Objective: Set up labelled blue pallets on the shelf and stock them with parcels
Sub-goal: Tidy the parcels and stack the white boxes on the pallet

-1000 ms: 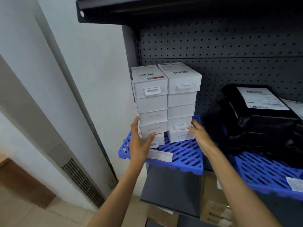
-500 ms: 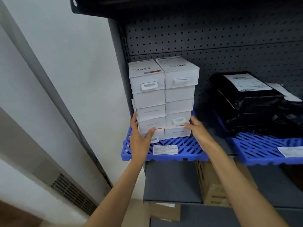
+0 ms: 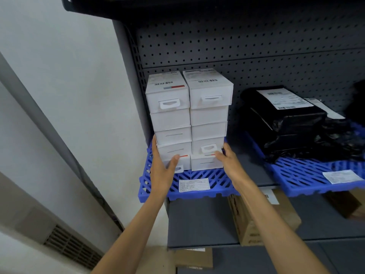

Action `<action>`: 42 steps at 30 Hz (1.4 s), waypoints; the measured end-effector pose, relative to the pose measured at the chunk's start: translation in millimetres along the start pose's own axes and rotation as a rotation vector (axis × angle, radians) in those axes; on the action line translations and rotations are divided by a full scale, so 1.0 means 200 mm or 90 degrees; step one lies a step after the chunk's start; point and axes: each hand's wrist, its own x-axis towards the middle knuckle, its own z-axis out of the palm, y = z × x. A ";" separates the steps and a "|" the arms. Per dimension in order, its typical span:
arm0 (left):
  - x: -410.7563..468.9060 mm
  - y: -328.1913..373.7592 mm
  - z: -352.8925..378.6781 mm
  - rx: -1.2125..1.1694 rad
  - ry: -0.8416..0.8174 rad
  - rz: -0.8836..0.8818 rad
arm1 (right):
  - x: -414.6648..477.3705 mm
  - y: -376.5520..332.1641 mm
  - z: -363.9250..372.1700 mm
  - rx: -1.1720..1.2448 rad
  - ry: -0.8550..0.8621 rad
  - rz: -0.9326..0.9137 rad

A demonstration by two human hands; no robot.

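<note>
Two side-by-side columns of white boxes [image 3: 189,119] stand on a blue pallet [image 3: 217,178] at the shelf's left end. A white label [image 3: 194,184] lies on the pallet's front. My left hand [image 3: 163,169] presses flat against the left side of the lowest boxes, thumb across the front. My right hand [image 3: 227,161] presses against the right side of the bottom boxes. Further right, black bagged parcels [image 3: 286,123] with white labels lie on a second blue pallet [image 3: 300,175], which carries its own label [image 3: 341,176].
The dark perforated back panel [image 3: 256,46] rises behind the stacks. A white wall [image 3: 69,95] lies to the left, with a vent grille [image 3: 73,248] low down. Brown cartons [image 3: 256,220] sit on the grey shelf below, and another carton [image 3: 193,258] lies lower.
The view has shifted so the shelf sits more level and central. Both hands stay against the bottom boxes; the stack and pallet look squared up on the shelf.
</note>
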 end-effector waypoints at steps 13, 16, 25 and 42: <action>0.03 0.01 -0.02 -0.024 -0.017 -0.035 | -0.03 -0.07 0.01 -0.036 -0.018 -0.002; 0.06 -0.02 -0.03 -0.025 -0.029 -0.060 | -0.04 -0.05 0.00 -0.037 -0.014 0.007; 0.08 -0.02 -0.06 -0.033 -0.072 -0.078 | -0.07 -0.01 -0.01 -0.027 0.004 0.011; 0.04 0.01 -0.11 -0.018 -0.059 -0.050 | -0.14 0.05 0.02 -0.131 0.109 -0.129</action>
